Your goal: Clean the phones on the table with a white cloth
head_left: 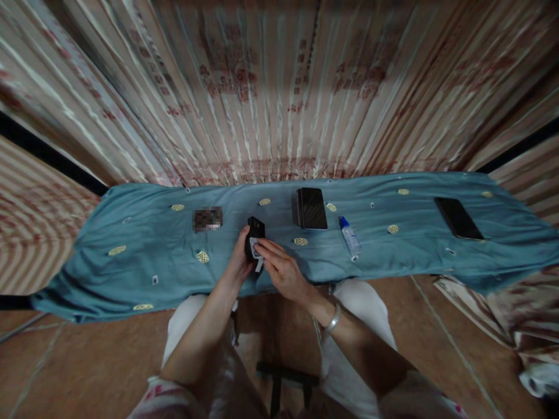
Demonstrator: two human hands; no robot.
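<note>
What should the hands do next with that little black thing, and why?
Probably keep wiping: the left hand props up the small black device on the blue cloth, while the right hand presses a small white wipe against its face. So a short stroke across that face seems the likely move. The spray bottle lies untouched nearby.

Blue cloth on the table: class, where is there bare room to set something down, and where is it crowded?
Free: between the spray bottle and the phone, and the blue cloth at its left end. Crowded: the middle, where the left hand and right hand hold a small black box beside the black case.
</note>
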